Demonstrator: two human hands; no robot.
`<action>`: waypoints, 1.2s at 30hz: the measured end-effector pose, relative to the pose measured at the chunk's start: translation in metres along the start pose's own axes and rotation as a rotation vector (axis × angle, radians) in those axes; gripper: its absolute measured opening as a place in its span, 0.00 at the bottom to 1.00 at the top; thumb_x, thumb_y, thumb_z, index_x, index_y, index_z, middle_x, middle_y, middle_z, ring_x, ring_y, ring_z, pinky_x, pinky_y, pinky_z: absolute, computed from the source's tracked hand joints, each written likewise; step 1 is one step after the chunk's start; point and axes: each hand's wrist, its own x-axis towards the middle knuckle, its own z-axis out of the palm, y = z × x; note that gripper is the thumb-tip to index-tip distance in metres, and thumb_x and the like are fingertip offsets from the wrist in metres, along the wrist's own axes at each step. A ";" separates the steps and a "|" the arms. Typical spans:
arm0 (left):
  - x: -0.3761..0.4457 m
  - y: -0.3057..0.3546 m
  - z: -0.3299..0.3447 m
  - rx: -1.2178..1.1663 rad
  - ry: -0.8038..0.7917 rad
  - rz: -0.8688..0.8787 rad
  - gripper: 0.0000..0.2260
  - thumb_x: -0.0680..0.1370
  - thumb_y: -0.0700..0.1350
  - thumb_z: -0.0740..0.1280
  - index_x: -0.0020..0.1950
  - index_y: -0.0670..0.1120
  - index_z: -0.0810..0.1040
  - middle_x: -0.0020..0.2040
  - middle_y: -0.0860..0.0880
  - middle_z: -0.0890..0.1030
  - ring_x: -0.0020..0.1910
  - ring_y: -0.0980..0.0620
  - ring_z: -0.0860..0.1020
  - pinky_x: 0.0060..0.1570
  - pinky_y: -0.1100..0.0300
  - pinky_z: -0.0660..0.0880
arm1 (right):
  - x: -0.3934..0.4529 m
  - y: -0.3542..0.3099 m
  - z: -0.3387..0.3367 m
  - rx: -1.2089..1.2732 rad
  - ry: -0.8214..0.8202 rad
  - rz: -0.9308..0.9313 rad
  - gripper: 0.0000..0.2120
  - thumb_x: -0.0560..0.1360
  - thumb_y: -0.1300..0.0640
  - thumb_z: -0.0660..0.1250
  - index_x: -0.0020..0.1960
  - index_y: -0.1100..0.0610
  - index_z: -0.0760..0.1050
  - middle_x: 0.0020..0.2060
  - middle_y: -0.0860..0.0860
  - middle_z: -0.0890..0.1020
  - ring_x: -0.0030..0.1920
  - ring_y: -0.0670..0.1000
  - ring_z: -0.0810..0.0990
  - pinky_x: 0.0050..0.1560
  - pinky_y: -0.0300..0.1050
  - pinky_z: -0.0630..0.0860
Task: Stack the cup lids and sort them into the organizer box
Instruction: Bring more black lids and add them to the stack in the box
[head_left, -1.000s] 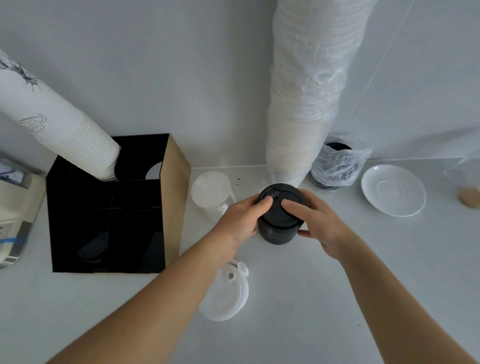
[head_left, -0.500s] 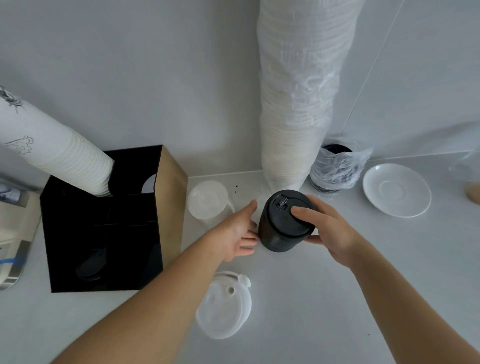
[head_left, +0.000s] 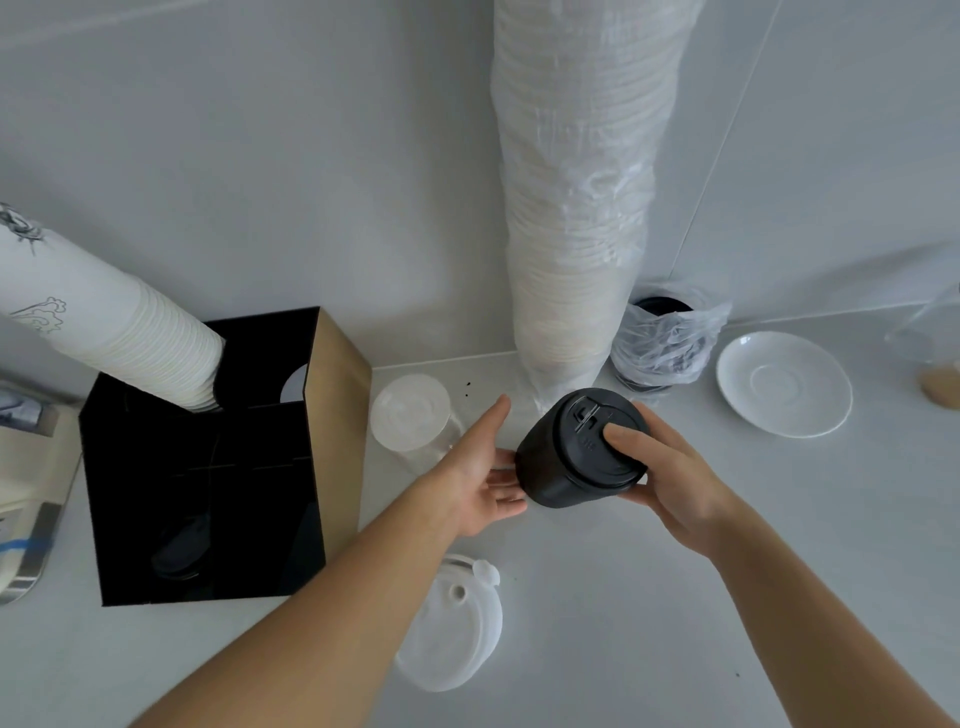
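Note:
A stack of black cup lids (head_left: 566, 462) is tilted toward the left above the counter. My right hand (head_left: 670, 467) grips it from the right, thumb on the top lid. My left hand (head_left: 480, 467) has straight fingers, its palm turned to the stack's lower left side and its fingertips touching the stack. The black organizer box (head_left: 208, 519) with a tan side stands to the left, with dark lids low in a front compartment. A stack of white lids (head_left: 454, 623) lies near the front. A clear lid stack (head_left: 413, 410) stands beside the box.
A sleeve of white paper cups (head_left: 104, 332) leans out of the box's back compartment. A tall wrapped stack of white lids (head_left: 576, 208) rises at the wall, with bagged black lids (head_left: 665, 338) next to it. A white saucer (head_left: 784, 384) lies at the right.
My left hand let go of the top lid and dropped to the stack's left side. My right hand has lifted and tilted the black stack toward the left.

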 end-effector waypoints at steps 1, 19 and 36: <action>-0.002 0.000 0.000 -0.001 -0.004 -0.001 0.34 0.71 0.70 0.64 0.53 0.38 0.78 0.56 0.40 0.81 0.56 0.43 0.79 0.62 0.47 0.75 | -0.004 0.000 0.001 0.001 0.006 -0.010 0.21 0.70 0.48 0.68 0.63 0.44 0.77 0.58 0.45 0.84 0.61 0.50 0.81 0.66 0.58 0.74; -0.097 -0.042 -0.057 -0.158 -0.089 0.199 0.33 0.71 0.67 0.66 0.59 0.39 0.79 0.56 0.42 0.83 0.53 0.39 0.82 0.58 0.46 0.78 | -0.084 -0.033 0.067 -0.078 -0.004 -0.143 0.17 0.70 0.46 0.67 0.59 0.38 0.79 0.57 0.42 0.84 0.62 0.47 0.80 0.63 0.56 0.76; -0.173 -0.123 -0.182 -0.581 -0.015 0.379 0.28 0.76 0.62 0.65 0.60 0.38 0.79 0.57 0.39 0.83 0.57 0.43 0.82 0.65 0.47 0.74 | -0.110 -0.020 0.207 -0.184 -0.189 -0.172 0.17 0.72 0.44 0.66 0.59 0.41 0.79 0.59 0.47 0.84 0.63 0.52 0.80 0.65 0.62 0.75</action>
